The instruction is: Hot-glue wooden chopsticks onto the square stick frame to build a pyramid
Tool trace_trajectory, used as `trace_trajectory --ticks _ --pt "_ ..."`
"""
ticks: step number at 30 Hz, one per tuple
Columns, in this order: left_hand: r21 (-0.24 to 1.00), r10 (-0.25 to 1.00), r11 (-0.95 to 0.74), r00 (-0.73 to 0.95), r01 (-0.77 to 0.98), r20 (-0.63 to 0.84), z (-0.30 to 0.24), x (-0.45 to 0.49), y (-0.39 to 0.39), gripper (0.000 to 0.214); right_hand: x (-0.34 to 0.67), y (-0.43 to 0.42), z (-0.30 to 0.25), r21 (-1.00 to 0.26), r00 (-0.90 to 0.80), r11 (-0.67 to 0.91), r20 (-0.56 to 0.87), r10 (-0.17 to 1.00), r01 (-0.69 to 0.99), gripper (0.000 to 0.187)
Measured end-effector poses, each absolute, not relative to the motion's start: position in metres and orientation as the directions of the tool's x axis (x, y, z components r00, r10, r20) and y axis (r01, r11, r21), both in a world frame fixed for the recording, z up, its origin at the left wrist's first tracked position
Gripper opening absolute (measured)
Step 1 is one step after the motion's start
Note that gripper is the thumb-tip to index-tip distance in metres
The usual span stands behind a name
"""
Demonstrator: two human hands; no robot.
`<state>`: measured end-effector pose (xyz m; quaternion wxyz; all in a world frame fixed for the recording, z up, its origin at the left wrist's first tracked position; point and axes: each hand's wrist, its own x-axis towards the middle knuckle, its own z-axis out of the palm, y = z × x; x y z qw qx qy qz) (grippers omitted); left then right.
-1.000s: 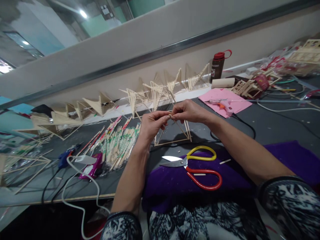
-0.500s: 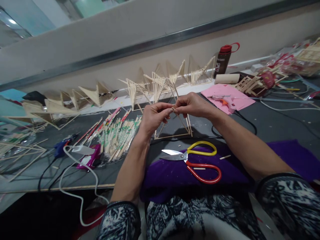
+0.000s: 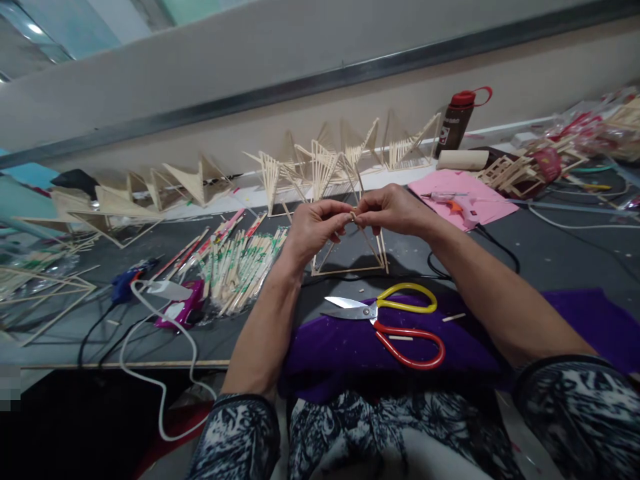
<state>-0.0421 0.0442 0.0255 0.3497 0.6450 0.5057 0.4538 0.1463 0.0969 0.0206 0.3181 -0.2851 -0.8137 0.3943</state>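
My left hand and my right hand meet fingertip to fingertip at the top joint of a small pyramid frame of thin wooden sticks. Both pinch that joint, and the frame's square base rests on the dark grey table. Just in front of the frame lie scissors with one yellow and one red handle, partly on a purple cloth.
A heap of wrapped chopsticks lies left of the frame, with a blue glue gun and white cable beyond. Finished stick structures line the wall. A pink sheet with another glue gun and a brown bottle stand at right.
Both hands keep their pinch on the frame's top joint. Only the view has shifted slightly; the hands and frame sit a little further right in the picture.
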Motion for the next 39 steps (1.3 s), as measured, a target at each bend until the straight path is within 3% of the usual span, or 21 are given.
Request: trace_trajectory --ticks 39 --pt "0.926 0.972 -0.234 0.091 0.295 0.216 0.0242 -0.0410 0.0486 0.025 0.1511 0.1016 0.0202 -0.831 -0.657 0.533 0.314 0.686 0.159 0.015"
